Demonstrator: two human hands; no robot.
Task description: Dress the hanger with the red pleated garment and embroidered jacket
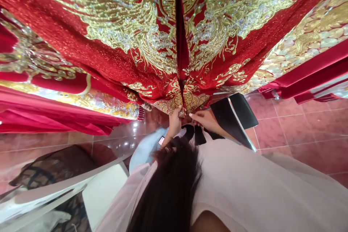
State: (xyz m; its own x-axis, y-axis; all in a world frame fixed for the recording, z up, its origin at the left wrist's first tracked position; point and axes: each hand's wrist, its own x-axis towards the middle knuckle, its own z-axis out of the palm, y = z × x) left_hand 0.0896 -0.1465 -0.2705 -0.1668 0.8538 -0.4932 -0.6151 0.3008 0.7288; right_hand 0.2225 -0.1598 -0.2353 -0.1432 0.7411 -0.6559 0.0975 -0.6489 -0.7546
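In front of me hangs a red jacket (152, 79) with dense gold embroidery, beads and a dark slit down its middle. My left hand (174, 125) is closed on the jacket's lower front edge, just left of the slit, with the thumb on top. Right of the slit, the thumb and fingers of my right hand (205, 119) pinch the same edge. What lies between the right fingertips is too small to make out. Black ribbon-like strips (199, 134) hang just below the hands. My dark hair (171, 188) and white top fill the lower middle.
Other red and gold garments (40, 58) hang at the left, and more (304, 43) at the right. A black chair-like item (233, 116) with a metal edge stands right of my hands. A white piece of furniture (106, 192) and a dark patterned bag (54, 166) are lower left.
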